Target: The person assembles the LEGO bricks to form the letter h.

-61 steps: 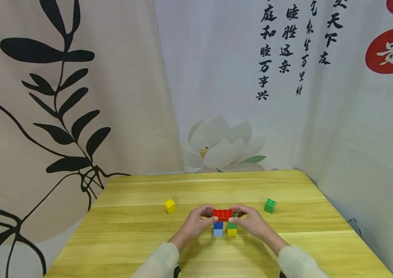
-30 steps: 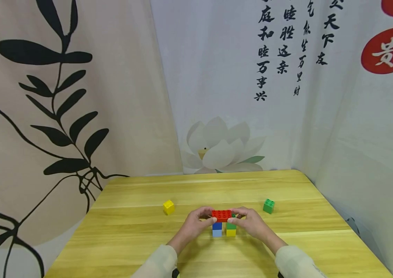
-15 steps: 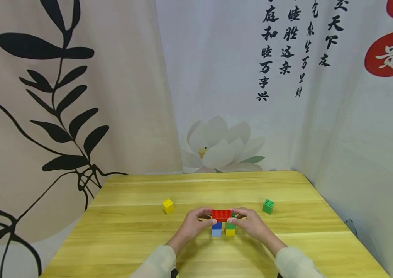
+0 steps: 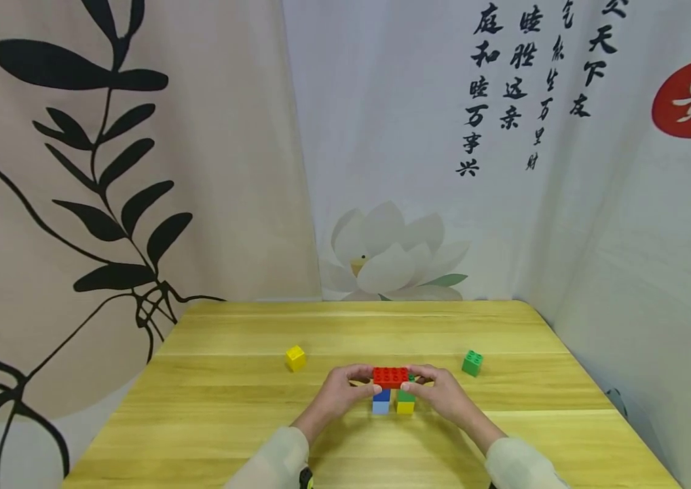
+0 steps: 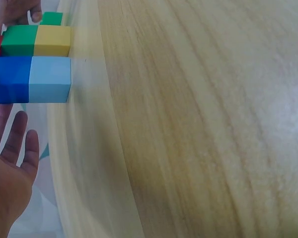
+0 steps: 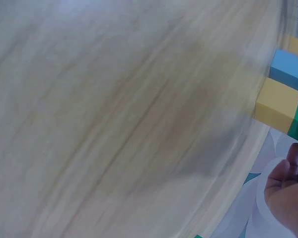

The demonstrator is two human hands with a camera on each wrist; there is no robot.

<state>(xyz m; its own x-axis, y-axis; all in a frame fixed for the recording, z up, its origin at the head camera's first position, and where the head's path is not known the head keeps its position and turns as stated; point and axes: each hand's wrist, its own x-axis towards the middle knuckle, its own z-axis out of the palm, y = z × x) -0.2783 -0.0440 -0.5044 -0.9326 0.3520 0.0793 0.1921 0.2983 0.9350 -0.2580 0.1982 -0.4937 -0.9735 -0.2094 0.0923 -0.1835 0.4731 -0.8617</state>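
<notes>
Blue stack (image 4: pixel 381 401) and green-yellow stack (image 4: pixel 406 402) stand built; left hand (image 4: pixel 338 394) and right hand (image 4: pixel 445 392) pinch red brick (image 4: pixel 391 377) at their tops, seating unclear; yellow cube (image 4: pixel 296 358), green cube (image 4: pixel 472 363) lie loose, farther off.

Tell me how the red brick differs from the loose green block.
The red brick is oblong; the loose green block is nearly a cube. The red brick is held by the left hand and right hand; the loose green block sits untouched on the table. Both have studs on top.

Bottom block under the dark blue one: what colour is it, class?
The bottom block is light blue, seen best in the left wrist view.
</notes>
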